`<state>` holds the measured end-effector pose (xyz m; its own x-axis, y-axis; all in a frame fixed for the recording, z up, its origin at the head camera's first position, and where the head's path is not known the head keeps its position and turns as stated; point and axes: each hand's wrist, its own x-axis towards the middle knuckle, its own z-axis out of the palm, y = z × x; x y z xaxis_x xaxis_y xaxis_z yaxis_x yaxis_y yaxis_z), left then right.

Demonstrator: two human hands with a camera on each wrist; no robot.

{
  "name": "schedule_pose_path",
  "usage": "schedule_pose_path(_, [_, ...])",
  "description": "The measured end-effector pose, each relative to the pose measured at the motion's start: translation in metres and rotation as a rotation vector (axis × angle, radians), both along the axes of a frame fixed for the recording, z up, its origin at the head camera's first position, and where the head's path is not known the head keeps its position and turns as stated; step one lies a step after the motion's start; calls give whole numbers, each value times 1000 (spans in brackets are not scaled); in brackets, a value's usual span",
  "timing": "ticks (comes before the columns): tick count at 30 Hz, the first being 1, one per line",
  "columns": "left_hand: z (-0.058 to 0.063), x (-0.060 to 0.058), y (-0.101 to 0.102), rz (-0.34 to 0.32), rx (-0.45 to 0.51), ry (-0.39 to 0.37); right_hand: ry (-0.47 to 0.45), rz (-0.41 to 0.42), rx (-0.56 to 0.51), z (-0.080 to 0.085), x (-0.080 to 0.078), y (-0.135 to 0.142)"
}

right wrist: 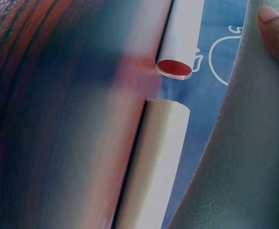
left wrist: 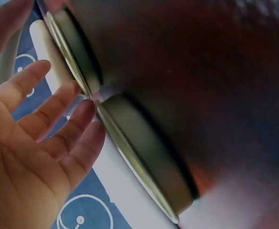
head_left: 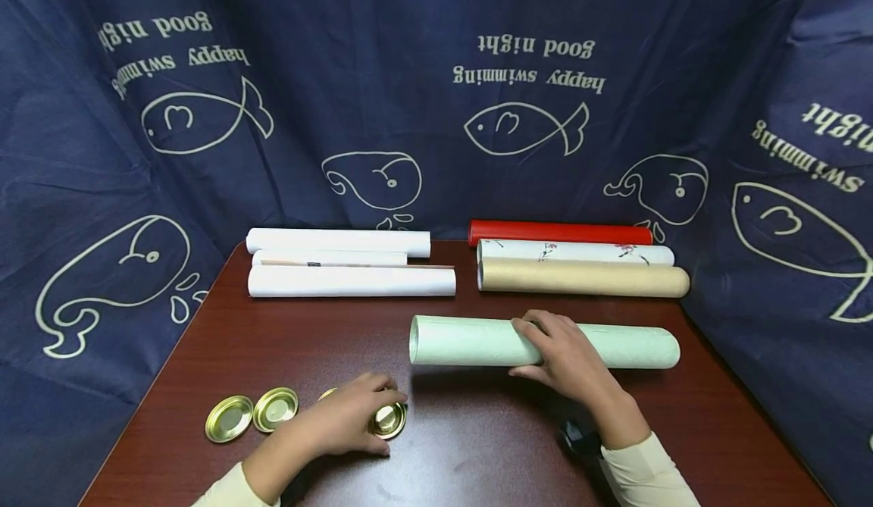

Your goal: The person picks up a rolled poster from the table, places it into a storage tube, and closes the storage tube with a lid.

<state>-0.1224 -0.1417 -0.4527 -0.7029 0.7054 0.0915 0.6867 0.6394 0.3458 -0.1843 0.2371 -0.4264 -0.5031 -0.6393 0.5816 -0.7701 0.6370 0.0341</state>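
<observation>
A pale green paper tube lies crosswise in the head view, with its open end to the left. My right hand grips it around the middle from above. In the right wrist view the same tube fills the right side, with a fingertip on it. My left hand is over a round gold metal lid, its fingers loosely bent. A second lid is mostly hidden behind that hand. The left wrist view has the fingers spread beside two lids, gripping neither.
Two more gold lids lie at the left. Several white rolls line the back left. At the back right lie a gold tube, a white patterned tube and a red tube. A blue curtain surrounds the brown table.
</observation>
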Motion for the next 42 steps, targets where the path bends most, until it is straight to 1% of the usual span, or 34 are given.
schedule_pose_path(2, [0, 2, 0, -5, -25, 7, 1, 0, -2, -1, 0, 0])
schedule_pose_path(5, [-1, 2, 0, -5, -33, 27, 6, 1, -6, -1, 0, 0])
schedule_pose_path(8, [0, 0, -3, 3, -6, 8, 9, 3, -5, -2, 0, 1])
schedule_pose_path(11, [6, -2, -7, 22, 37, -35, 6, 2, 2, -3, 1, 1])
schedule_pose_path(15, [19, -6, -17, 52, 149, -72, 1, 3, 11, -5, 2, 0])
schedule_pose_path(17, [25, -9, -21, 70, 221, -80, -2, 5, 16, -6, 3, 0])
schedule_pose_path(20, [32, -13, -24, 90, 362, -124, -7, 7, 25, -6, 3, -3])
schedule_pose_path(24, [39, -16, -22, 116, 555, -221, -8, 9, 36, -6, 4, -6])
schedule_pose_path(28, [41, -18, -14, 144, 681, -262, -7, 9, 37, -5, 4, -8])
schedule_pose_path(32, [40, -19, -7, 164, 761, -286, 0, 24, 36, -5, 3, -10])
schedule_pose_path(35, [39, -19, -3, 167, 793, -296, 4, 36, 33, -5, 3, -12])
schedule_pose_path(42, [36, -19, 3, 125, 844, -309, 13, 48, 21, -5, 2, -16])
